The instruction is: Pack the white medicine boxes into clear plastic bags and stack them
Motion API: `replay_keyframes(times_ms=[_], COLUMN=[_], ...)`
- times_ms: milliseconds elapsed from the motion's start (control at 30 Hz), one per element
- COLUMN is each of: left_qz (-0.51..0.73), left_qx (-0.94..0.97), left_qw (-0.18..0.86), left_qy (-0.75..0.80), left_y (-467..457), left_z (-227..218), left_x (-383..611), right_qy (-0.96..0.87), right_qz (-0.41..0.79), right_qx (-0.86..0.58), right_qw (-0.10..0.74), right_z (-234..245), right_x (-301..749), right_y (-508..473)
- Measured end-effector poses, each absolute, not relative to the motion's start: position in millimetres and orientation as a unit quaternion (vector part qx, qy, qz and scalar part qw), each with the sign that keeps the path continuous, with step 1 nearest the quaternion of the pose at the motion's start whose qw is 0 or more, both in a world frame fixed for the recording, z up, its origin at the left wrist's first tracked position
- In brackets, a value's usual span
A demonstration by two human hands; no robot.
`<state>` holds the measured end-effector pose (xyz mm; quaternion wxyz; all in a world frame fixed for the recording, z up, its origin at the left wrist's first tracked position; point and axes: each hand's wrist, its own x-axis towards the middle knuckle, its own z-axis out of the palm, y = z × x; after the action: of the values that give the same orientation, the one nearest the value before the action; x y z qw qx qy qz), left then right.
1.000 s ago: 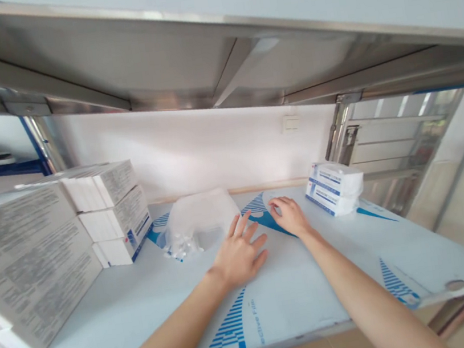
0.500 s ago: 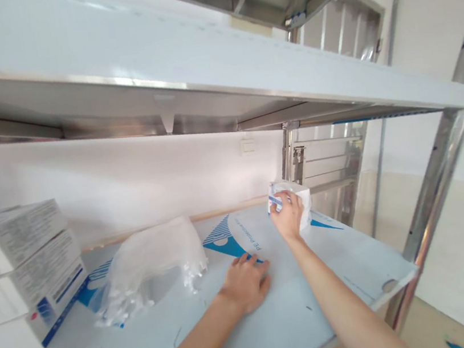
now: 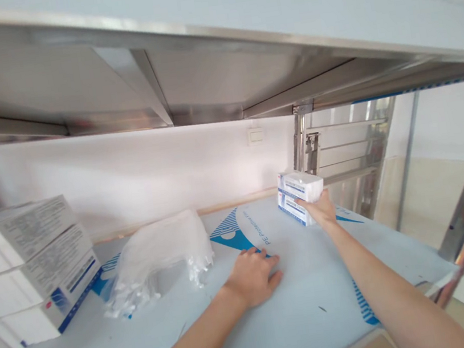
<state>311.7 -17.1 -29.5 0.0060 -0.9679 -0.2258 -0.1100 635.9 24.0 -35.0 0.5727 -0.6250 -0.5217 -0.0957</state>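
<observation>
Boxes (image 3: pixel 297 194), two stacked, stand against the right hand (image 3: pixel 321 207), which is partly spread around their near right corner (how firmly, one cannot tell). Left of that grip, the left hand (image 3: pixel 253 277), loosely fanned, holding nothing, rests on the shelf (image 3: pixel 302 308).

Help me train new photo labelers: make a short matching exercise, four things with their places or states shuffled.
Things
1. Left hand
2. Right hand
3. Translucent plastic
4. Wall switch

Places or states
A. Lying between the left-side stack of boxes and the blue printed triangle
B. At the right end of two stacked boxes
C. Mounted on the back wall
D. Palm down at the shelf surface, apart from any box

Pairs: 1-D, 2-B, 3-A, 4-C
</observation>
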Motion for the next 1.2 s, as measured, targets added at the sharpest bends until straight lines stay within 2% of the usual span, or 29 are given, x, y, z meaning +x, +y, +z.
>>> replay_keyframes(times_ms=[200, 367, 500, 567, 633, 700, 767, 867, 1000, 1100, 1200], left_qz=[-0.111, -0.103, -0.109, -0.189, -0.331, -0.463, -0.500, -0.459, -0.379, -0.353, -0.324], left_qx=[-0.966, -0.967, -0.962, -0.946, -0.904, -0.839, -0.822, -0.854, -0.879, -0.882, -0.897], left_qw=[-0.002, -0.030, -0.092, -0.096, -0.070, -0.043, -0.034, -0.094, -0.179, -0.191, -0.195], left_qy=[-0.234, -0.229, -0.234, -0.246, -0.263, -0.284, -0.271, -0.224, -0.229, -0.246, -0.230], left_y=[-19.1, -13.6, -8.3, -7.8, -8.7, -10.7, -13.8, -21.5, -33.3, -35.7, -31.7], left_z=[-29.5, -30.9, -20.1, -7.1, 9.6, 26.9, 41.4, 52.8, 47.7, 33.9, 17.8], left_x=[313.2, 306.2, 290.7, 275.8, 253.0, 221.7, 183.8, 124.0, 63.1, 42.6, 39.8], right_qy=[-0.349, -0.342, -0.387, -0.436, -0.498, -0.556, -0.602, -0.661, -0.735, -0.788, -0.844], right_qz=[-0.104, -0.114, -0.117, -0.090, -0.034, 0.056, 0.172, 0.299, 0.377, 0.386, 0.341], right_qx=[-0.722, -0.709, -0.671, -0.639, -0.581, -0.497, -0.411, -0.327, -0.274, -0.287, -0.294], right_qw=[0.588, 0.607, 0.622, 0.628, 0.643, 0.664, 0.663, 0.605, 0.492, 0.384, 0.290], right_z=[-35.8, -13.1, 13.4, 22.7, 26.6, 24.8, 18.4, 5.2, -2.3, 8.2, 25.7], right_x=[617.4, 589.1, 559.8, 541.2, 516.9, 485.0, 446.9, 389.6, 347.5, 344.8, 342.3], right_y=[23.3, 13.4, 0.3, -6.6, -13.3, -20.6, -29.5, -44.9, -56.1, -52.5, -43.5])
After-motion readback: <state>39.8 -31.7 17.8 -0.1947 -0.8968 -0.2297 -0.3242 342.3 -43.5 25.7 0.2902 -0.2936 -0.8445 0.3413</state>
